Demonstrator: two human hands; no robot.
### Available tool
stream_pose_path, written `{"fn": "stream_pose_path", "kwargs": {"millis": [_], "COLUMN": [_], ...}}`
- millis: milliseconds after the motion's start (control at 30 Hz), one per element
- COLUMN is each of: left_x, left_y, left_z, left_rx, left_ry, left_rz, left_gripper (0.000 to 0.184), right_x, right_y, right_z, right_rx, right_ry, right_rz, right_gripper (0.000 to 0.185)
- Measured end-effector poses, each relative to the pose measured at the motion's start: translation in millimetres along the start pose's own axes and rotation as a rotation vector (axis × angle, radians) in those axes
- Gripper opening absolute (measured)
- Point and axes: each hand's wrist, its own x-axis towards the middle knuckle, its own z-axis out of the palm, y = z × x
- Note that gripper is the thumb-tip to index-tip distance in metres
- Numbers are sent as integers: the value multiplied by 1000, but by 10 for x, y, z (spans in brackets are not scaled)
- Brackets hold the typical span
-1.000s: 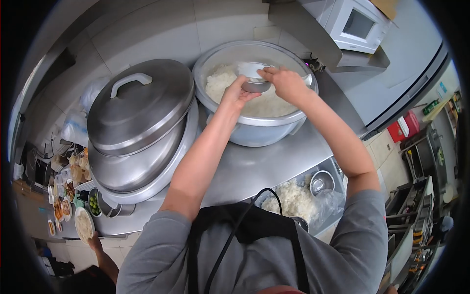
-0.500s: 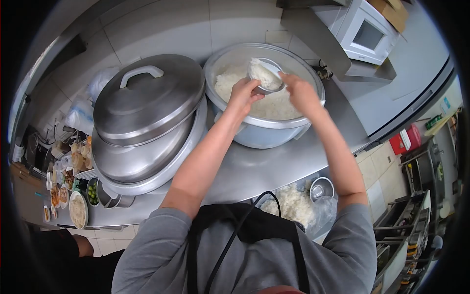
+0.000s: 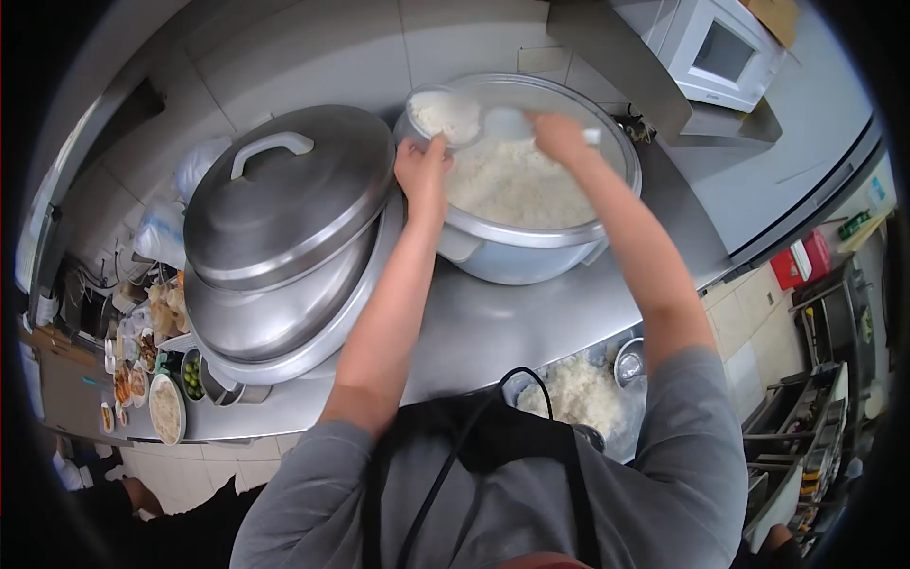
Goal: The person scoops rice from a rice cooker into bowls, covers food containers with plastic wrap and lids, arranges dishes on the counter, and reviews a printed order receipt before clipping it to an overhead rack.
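Head view: your left hand (image 3: 424, 180) grips a small metal bowl (image 3: 464, 142) from its near side, above the left part of the big pot (image 3: 521, 264). Your right hand (image 3: 561, 137) is closed around the handle of a pale paddle (image 3: 507, 124); its blade lies over the pot, right of the bowl, and is blurred. Exact finger placement on the handle cannot be told.

Handling, as judged: the bowl is stiff and fairly light, even with its load of cooked rice (image 3: 445, 116). Its smooth wall may turn slippery if damp; support from below, with your thumb at the near rim, suits it. The rice is soft and sticky, its grains easily crushed, and it may cling to the blade. The paddle looks light and firm; its handle is the proper hold, clear of the blade.

The pot stands on the metal surface (image 3: 474, 332), with a broad bed of rice (image 3: 521, 190) inside. It is rigid and probably heavy; its side handles are the sound place to take hold, with both hands.
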Motion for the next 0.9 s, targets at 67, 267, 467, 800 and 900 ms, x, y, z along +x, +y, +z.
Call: {"fn": "stream_pose_path", "kwargs": {"millis": [67,267,467,800,900], "left_x": [-61,-53,-58,-58,-69], "left_y": [-94,-200,-197,-170,-155], "left_z": [2,3,3,32,33], "left_rx": [77,42,-20,-59,-76], "left_ry": [96,93,99,105,86], "left_rz": [209,345,306,351,344], "left_gripper": [29,35,37,30,29], "right_x": [134,194,57,-246,-405], "right_y": [-193,-615,-740,-976,-908], "right_z": [429,526,434,114,-40], "right_rx": [-96,-86,0,227,308], "right_ry": [-159,-314,-380,-326,-310], "right_rz": [-111,-313,-350,-362,-308], "right_gripper": [26,22,26,26,30]}}
